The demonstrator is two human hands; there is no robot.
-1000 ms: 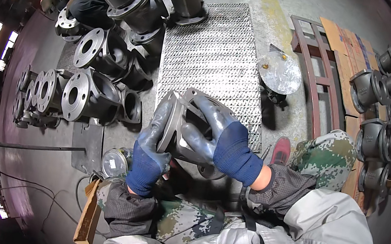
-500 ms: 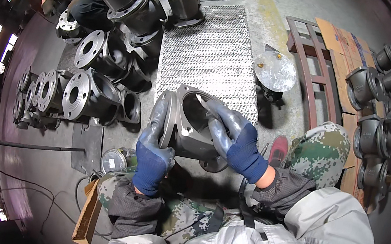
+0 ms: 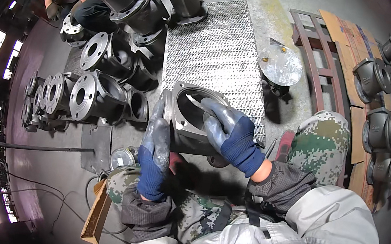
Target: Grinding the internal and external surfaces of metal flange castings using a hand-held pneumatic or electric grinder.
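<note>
A dark grey flanged valve body [image 3: 189, 127] stands in front of me, its wide round opening facing up. My left hand [image 3: 155, 141], in a blue glove with a worn grey coating, grips its left flange, the fingers stretched along the side. My right hand [image 3: 227, 129], gloved alike, is closed on a slender pointed stick with a pale tip [image 3: 192, 100]. The tip lies over the opening, close to its inner wall; I cannot make out the tool's exact kind. The lower part of the valve body is partly hidden by my right hand.
Several flanged castings [image 3: 99, 96] are stacked at the left, more [image 3: 380, 131] at the right by flattened cardboard [image 3: 351, 60]. A metal grating [image 3: 212, 48] lies ahead, beside a round-topped stand [image 3: 281, 65] and brown metal frame [image 3: 319, 65]. Another person [image 3: 93, 9] crouches far left. Cables [image 3: 32, 148] cross the floor.
The pale tip has shifted left across the opening with my right hand. My left hand's thumb has moved up against the flange. The whole view has shifted slightly.
</note>
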